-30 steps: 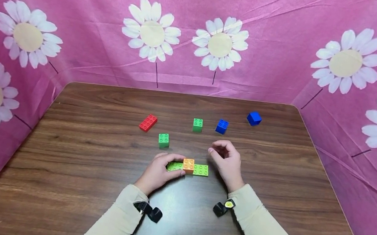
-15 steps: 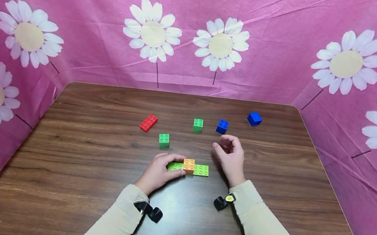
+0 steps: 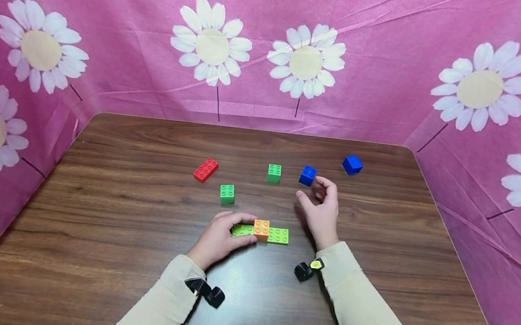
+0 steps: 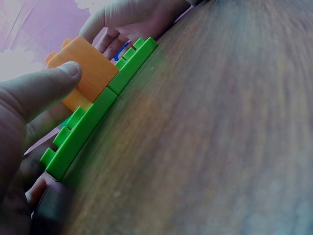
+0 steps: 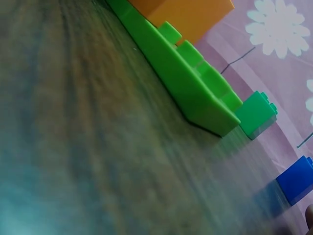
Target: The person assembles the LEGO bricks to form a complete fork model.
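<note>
My left hand [image 3: 220, 237] pinches an orange brick [image 3: 261, 229] between thumb and fingers. That brick sits across two lime-green bricks [image 3: 278, 235] laid end to end on the table; the left wrist view shows their seam beneath the orange brick [image 4: 90, 68], with my thumb [image 4: 49, 88] against its side. My right hand [image 3: 323, 215] holds nothing, thumb and fingers spread apart. Its index fingertip is right at the right side of a blue brick [image 3: 307, 176]. Only a sliver of a right fingertip shows at the edge of the right wrist view, near the blue brick [image 5: 296, 181].
A green brick [image 3: 274, 174] stands left of the blue one, and another green brick [image 3: 227, 194] lies beyond my left hand. Further left is a red brick [image 3: 205, 170]. A second blue brick [image 3: 352, 165] lies tipped at the back right. Pink flowered cloth [image 3: 253, 102] borders the wooden table.
My right hand has moved away from me to the blue brick, its thumb and fingers parting wider. My left hand and the orange brick have stayed in place.
</note>
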